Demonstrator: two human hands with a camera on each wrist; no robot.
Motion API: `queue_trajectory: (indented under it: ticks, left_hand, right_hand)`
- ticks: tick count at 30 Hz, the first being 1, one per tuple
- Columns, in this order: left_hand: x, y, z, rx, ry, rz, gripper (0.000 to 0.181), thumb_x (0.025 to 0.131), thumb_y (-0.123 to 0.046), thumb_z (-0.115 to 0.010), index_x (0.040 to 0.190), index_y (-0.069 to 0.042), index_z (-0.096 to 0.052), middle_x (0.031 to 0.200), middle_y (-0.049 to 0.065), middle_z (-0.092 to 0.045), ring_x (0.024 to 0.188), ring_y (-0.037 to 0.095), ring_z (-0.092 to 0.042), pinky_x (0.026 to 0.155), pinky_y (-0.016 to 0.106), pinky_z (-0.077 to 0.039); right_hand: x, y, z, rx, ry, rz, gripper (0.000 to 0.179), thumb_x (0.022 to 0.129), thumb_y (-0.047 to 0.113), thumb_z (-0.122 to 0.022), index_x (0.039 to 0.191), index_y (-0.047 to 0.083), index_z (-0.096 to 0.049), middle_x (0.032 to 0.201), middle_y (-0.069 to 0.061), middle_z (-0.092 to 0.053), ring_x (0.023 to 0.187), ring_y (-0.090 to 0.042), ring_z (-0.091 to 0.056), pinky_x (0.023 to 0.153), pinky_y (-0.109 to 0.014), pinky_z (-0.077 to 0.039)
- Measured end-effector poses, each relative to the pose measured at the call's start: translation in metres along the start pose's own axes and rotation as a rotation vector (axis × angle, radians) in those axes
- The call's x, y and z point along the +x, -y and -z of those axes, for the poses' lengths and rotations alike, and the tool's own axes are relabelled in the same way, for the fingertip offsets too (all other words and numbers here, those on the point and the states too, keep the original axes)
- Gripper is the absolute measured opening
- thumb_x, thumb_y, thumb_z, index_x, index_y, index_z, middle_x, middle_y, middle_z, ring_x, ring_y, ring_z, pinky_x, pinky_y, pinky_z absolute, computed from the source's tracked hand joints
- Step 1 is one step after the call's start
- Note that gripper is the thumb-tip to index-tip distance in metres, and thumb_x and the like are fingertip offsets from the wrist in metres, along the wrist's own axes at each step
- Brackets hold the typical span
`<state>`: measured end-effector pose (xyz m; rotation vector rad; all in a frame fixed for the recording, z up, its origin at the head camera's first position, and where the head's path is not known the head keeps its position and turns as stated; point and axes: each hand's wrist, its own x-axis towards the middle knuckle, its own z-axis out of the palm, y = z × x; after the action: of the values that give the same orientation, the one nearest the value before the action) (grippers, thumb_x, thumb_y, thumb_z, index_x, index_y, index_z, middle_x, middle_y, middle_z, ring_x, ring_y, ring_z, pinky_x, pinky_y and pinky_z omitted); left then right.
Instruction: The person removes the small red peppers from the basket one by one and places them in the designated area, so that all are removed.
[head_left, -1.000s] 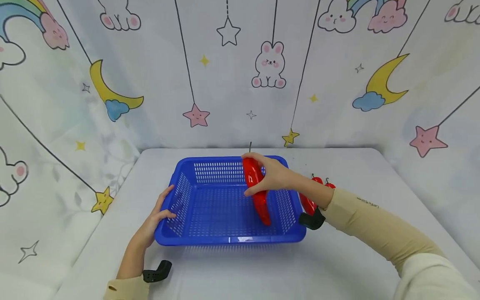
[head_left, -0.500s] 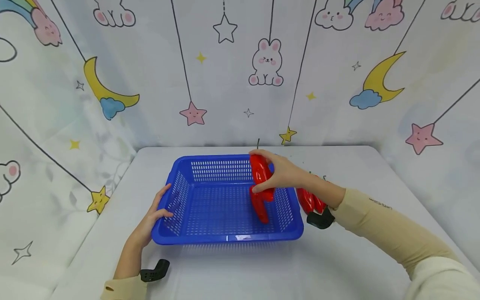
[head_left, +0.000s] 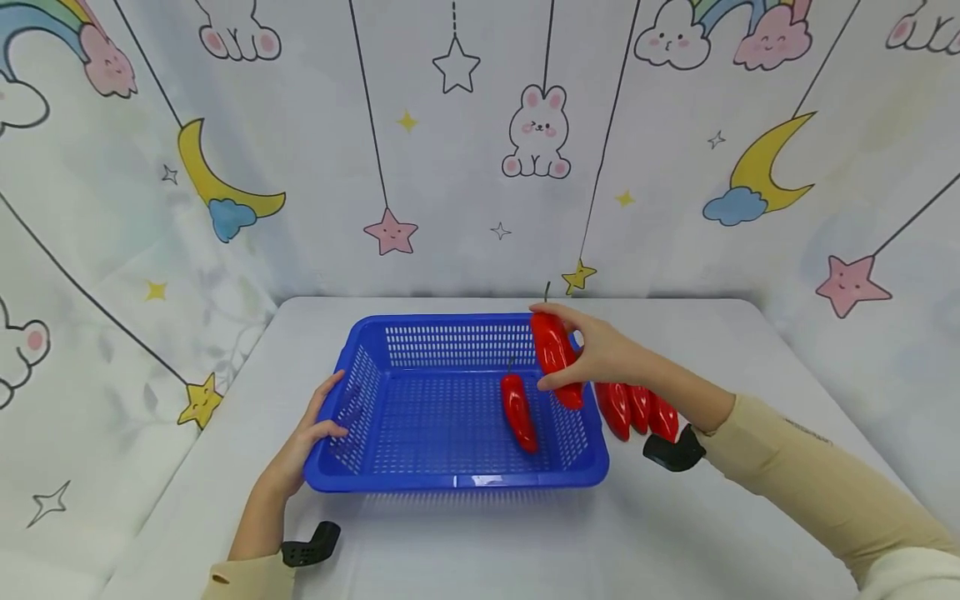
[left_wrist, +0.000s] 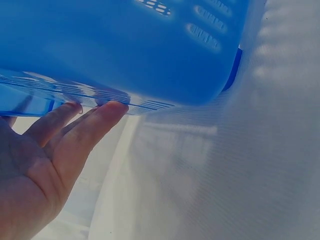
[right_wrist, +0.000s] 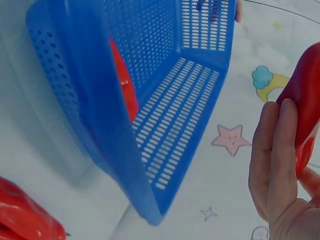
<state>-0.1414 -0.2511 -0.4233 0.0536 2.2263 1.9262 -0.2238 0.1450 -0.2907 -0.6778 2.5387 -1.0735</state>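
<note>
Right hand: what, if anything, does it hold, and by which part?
The right hand grips a red pepper by its body, below the stem, leaving the lower end free.

Touches the basket (head_left: 456,482) at nine o'clock with the left hand (head_left: 303,442), on the table (head_left: 450,550). Holds a pepper (head_left: 553,343) near its two o'clock corner with the right hand (head_left: 598,346), seemingly above the rim. Has another pepper (head_left: 519,412) inside, toward three o'clock; more peppers (head_left: 639,410) on the table, just outside at three; the backdrop (head_left: 420,167) behind, at twelve.

Red peppers (head_left: 553,343) look smooth and glossy, the blue basket (head_left: 405,483) plastic.
</note>
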Motion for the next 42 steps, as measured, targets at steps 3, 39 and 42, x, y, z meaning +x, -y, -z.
queue_trajectory:
  ticks: [3,39,42]
  left_hand:
    - [0.000,0.000,0.000,-0.002,-0.001,0.002,0.076,0.082,-0.015,-0.042,0.145,-0.035,-0.006,0.150,0.013,0.006,0.130,0.046,-0.012,0.092,0.062,-0.031]
    - [-0.002,0.000,-0.001,0.007,-0.011,0.005,0.076,0.081,-0.016,-0.042,0.146,-0.034,-0.006,0.151,0.012,0.007,0.131,0.047,-0.010,0.092,0.065,-0.028]
    - [-0.002,0.000,0.000,0.012,-0.009,-0.002,0.076,0.081,-0.017,-0.042,0.146,-0.034,-0.006,0.151,0.013,0.007,0.131,0.047,-0.010,0.092,0.065,-0.028]
  right_hand:
    - [-0.006,-0.005,0.006,0.031,0.007,-0.005,0.092,0.067,0.024,-0.079,0.142,0.024,-0.027,0.118,-0.019,-0.044,0.088,-0.029,-0.062,0.064,-0.037,-0.054]
    - [-0.057,-0.046,0.064,0.007,-0.083,-0.062,0.097,0.069,0.021,-0.077,0.146,0.021,-0.018,0.126,-0.025,-0.038,0.092,-0.033,-0.060,0.063,-0.040,-0.054]
    - [-0.060,-0.045,0.066,-0.002,-0.093,-0.063,0.097,0.069,0.019,-0.077,0.146,0.019,-0.018,0.126,-0.026,-0.038,0.092,-0.035,-0.059,0.062,-0.040,-0.054]
